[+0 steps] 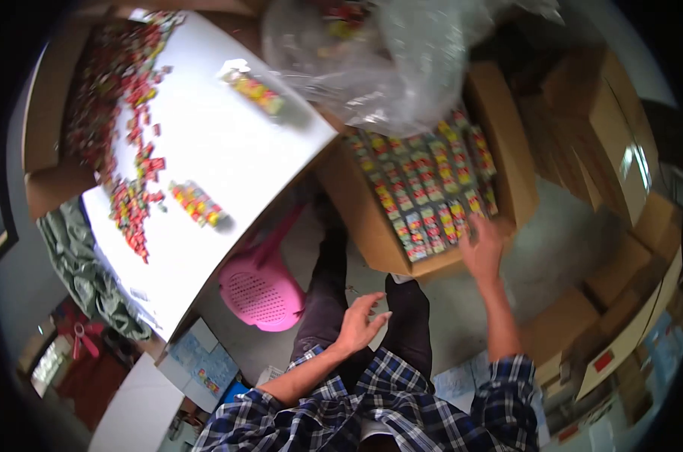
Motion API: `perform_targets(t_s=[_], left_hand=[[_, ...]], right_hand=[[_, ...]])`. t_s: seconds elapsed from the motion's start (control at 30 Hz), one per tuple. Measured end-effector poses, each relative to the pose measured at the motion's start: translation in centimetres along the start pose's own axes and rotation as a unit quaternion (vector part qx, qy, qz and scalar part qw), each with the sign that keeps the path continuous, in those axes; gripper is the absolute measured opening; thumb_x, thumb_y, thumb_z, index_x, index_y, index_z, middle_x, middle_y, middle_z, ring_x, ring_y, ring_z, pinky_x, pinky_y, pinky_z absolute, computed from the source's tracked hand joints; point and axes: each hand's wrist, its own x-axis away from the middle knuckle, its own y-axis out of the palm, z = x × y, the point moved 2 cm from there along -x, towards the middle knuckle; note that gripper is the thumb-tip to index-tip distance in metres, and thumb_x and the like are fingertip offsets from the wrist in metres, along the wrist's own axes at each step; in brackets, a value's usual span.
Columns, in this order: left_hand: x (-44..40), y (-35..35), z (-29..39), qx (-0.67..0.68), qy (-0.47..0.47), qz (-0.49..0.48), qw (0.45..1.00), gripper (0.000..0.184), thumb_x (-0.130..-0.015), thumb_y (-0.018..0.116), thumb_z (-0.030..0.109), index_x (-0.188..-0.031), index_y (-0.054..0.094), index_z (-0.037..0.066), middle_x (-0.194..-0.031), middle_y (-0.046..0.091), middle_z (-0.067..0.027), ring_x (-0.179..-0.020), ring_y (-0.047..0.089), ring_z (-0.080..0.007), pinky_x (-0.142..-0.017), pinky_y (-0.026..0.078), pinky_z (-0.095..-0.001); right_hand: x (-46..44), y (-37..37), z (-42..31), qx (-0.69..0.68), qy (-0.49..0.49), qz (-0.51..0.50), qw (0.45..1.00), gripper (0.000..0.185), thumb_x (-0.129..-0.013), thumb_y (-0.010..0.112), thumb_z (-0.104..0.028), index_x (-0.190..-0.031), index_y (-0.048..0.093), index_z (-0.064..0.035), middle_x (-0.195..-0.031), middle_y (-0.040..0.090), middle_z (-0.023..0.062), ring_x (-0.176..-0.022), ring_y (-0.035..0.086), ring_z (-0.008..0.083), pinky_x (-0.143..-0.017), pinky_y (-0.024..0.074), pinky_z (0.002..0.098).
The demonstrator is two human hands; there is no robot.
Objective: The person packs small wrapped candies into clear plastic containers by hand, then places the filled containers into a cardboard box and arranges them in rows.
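My right hand reaches over the near right corner of an open cardboard box. Its fingers are extended and slightly apart, at the nearest of the clear packets of small colourful pieces laid in rows inside. Whether the fingertips touch a packet is hard to tell. Lower and to the left, my left hand hangs above my legs, thumb and fingers spread, holding nothing. On the white table lie two filled packets, one near packet and one far packet, both apart from my hands.
Loose red and green pieces are heaped along the table's left side. A large clear plastic bag overhangs the box's far end. A pink plastic stool stands beneath the table edge. More cardboard boxes stand at the right.
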Motion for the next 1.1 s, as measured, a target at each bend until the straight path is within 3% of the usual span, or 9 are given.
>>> perform_targets(t_s=[0.1, 0.23, 0.3, 0.4, 0.53, 0.63, 0.9, 1.1], left_hand=[[-0.3, -1.2, 1.4, 0.014, 0.003, -0.017, 1.0, 0.049, -0.087, 0.078, 0.014, -0.132, 0.061, 0.005, -0.115, 0.066, -0.0155, -0.096, 0.066, -0.0221, -0.075, 0.055, -0.0316], [0.2, -3.7, 1.5, 0.037, 0.022, -0.027, 0.999, 0.049, -0.087, 0.078, 0.017, -0.132, 0.062, 0.006, -0.112, 0.066, -0.0153, -0.094, 0.066, -0.0222, -0.071, 0.054, -0.0319], [0.4, -5.5, 1.2, 0.047, 0.045, -0.003, 0.998, 0.049, -0.087, 0.078, 0.017, -0.132, 0.062, 0.006, -0.112, 0.067, -0.0152, -0.093, 0.066, -0.0223, -0.071, 0.054, -0.0321], [1.0, -8.5, 0.5, 0.065, 0.05, 0.017, 0.996, 0.049, -0.087, 0.078, 0.017, -0.132, 0.062, 0.006, -0.112, 0.067, -0.0151, -0.093, 0.066, -0.0223, -0.072, 0.054, -0.0324], [0.7, -12.0, -0.2, 0.096, 0.041, 0.039, 0.994, 0.049, -0.086, 0.077, 0.017, -0.131, 0.062, 0.005, -0.11, 0.067, -0.0151, -0.09, 0.066, -0.0242, -0.073, 0.054, -0.0338], [0.5, -13.9, -0.7, 0.115, 0.052, 0.056, 0.99, 0.047, -0.086, 0.076, 0.018, -0.128, 0.063, 0.004, -0.105, 0.067, -0.0154, -0.085, 0.065, -0.0278, -0.075, 0.053, -0.0361], [-0.1, -15.1, -1.3, 0.175, 0.061, 0.051, 0.981, 0.047, -0.086, 0.077, 0.017, -0.129, 0.063, 0.003, -0.106, 0.068, -0.0143, -0.087, 0.066, -0.0244, -0.077, 0.054, -0.0339], [-0.5, -15.2, -1.4, 0.191, 0.041, 0.031, 0.98, 0.047, -0.086, 0.077, 0.016, -0.129, 0.063, 0.004, -0.112, 0.07, -0.015, -0.093, 0.068, -0.0241, -0.081, 0.055, -0.0334]], right_hand=[[0.1, 0.3, -12.1, -0.099, -0.116, -0.024, 0.988, 0.04, -0.079, 0.075, -0.005, -0.117, 0.066, 0.0027, -0.112, 0.07, 0.0184, -0.104, 0.068, 0.0356, -0.091, 0.0548, 0.0428], [-6.1, 2.3, -27.4, -0.155, -0.259, 0.045, 0.952, 0.05, -0.078, 0.08, -0.007, -0.124, 0.062, 0.0046, -0.118, 0.068, 0.0199, -0.109, 0.065, 0.0377, -0.095, 0.053, 0.0444], [-10.7, 3.7, -31.8, -0.123, -0.257, 0.095, 0.954, 0.061, -0.077, 0.082, -0.011, -0.131, 0.057, 0.0035, -0.122, 0.065, 0.0218, -0.115, 0.062, 0.0395, -0.099, 0.0508, 0.0454], [-17.4, 6.0, -36.0, -0.08, -0.253, 0.092, 0.96, 0.07, -0.076, 0.084, -0.016, -0.135, 0.052, 0.0032, -0.124, 0.064, 0.0232, -0.117, 0.06, 0.0408, -0.099, 0.05, 0.0465], [-22.1, 8.9, -38.6, -0.007, -0.221, 0.023, 0.975, 0.073, -0.075, 0.084, -0.018, -0.137, 0.051, 0.0031, -0.124, 0.064, 0.0241, -0.115, 0.061, 0.0414, -0.096, 0.0506, 0.047], [-23.1, 10.1, -39.2, 0.078, -0.122, -0.036, 0.989, 0.073, -0.074, 0.085, -0.02, -0.135, 0.051, 0.0031, -0.12, 0.066, 0.0239, -0.112, 0.061, 0.0413, -0.095, 0.0505, 0.0477], [-22.3, 11.9, -38.8, 0.18, -0.149, 0.014, 0.972, 0.065, -0.075, 0.081, -0.017, -0.131, 0.054, 0.0019, -0.109, 0.068, 0.023, -0.101, 0.065, 0.0428, -0.088, 0.0523, 0.0501], [-21.9, 12.9, -38.3, 0.159, -0.123, 0.035, 0.979, 0.058, -0.074, 0.075, -0.01, -0.128, 0.056, 0.0009, -0.107, 0.068, 0.0228, -0.096, 0.066, 0.0428, -0.085, 0.0535, 0.0505]])
